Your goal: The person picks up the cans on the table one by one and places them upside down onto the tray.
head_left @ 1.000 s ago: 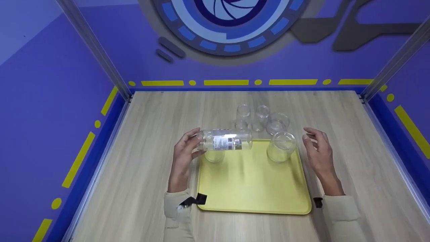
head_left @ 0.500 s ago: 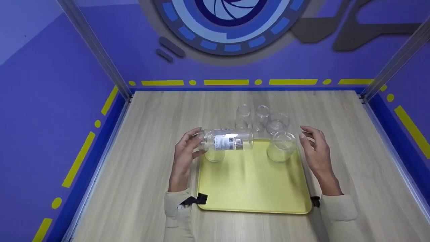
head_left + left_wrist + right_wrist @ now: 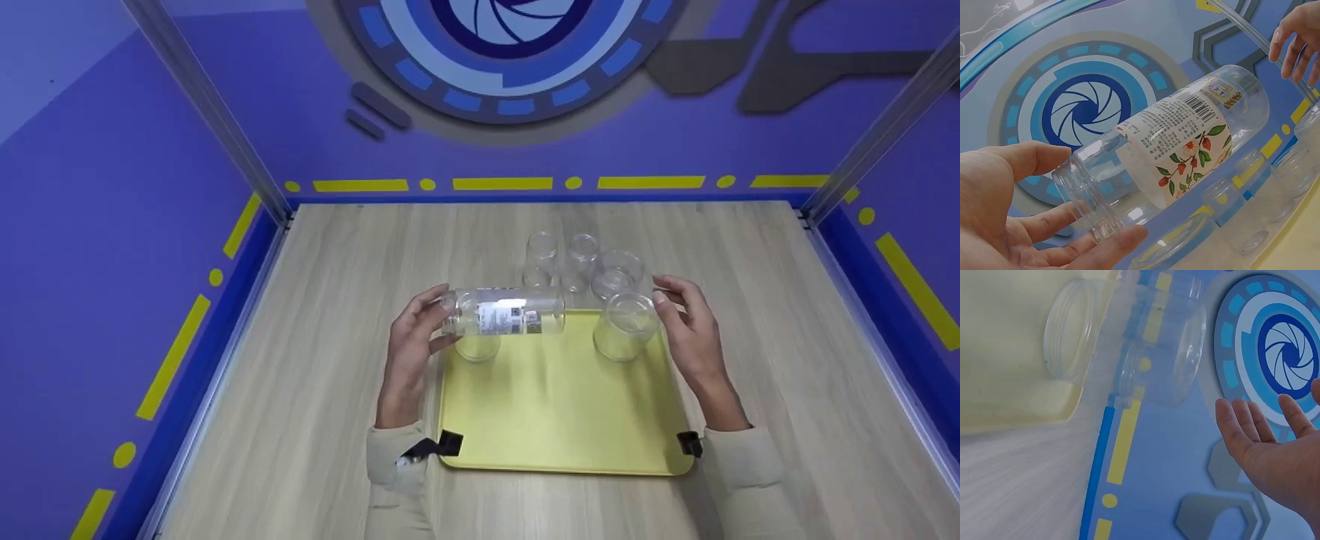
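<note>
In the head view my left hand holds a clear plastic jar sideways above the tray's far left part. Thumb and fingers grip its threaded neck, as the left wrist view shows; a printed label with flowers and a barcode wraps its side. My right hand holds nothing, its fingers loosely bent, close to the right side of a wide clear jar. That jar stands on the yellow tray at the far right corner. Below the held jar stands another clear jar, partly hidden.
Behind the tray stand two slim clear jars, the left one and the right one, with a wider clear jar beside them. A purple wall bounds the wooden table at the back and both sides.
My right hand has moved left and slightly away from me, closer to the wide jar at the tray's far right corner. The left hand and its jar have hardly moved.
</note>
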Demonstrator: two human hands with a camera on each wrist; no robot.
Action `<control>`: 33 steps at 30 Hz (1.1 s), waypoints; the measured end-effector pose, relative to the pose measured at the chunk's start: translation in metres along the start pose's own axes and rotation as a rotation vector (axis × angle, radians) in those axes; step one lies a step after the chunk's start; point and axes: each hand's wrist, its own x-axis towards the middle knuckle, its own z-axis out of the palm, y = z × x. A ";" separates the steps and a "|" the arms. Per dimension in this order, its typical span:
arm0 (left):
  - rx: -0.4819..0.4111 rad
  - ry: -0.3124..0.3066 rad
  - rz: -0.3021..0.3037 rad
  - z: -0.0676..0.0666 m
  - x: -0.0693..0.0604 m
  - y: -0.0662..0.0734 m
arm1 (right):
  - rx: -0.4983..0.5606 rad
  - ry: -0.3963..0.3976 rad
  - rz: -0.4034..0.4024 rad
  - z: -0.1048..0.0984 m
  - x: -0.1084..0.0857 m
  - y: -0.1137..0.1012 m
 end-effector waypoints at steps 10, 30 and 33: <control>-0.004 0.005 -0.009 0.000 -0.001 -0.001 | 0.079 -0.005 -0.049 0.022 0.003 -0.008; -0.017 -0.010 -0.011 0.002 0.000 -0.002 | 0.141 -0.091 -0.078 0.058 -0.002 -0.022; -0.018 -0.014 -0.016 0.003 0.000 -0.002 | 0.142 -0.109 -0.086 0.064 -0.003 -0.023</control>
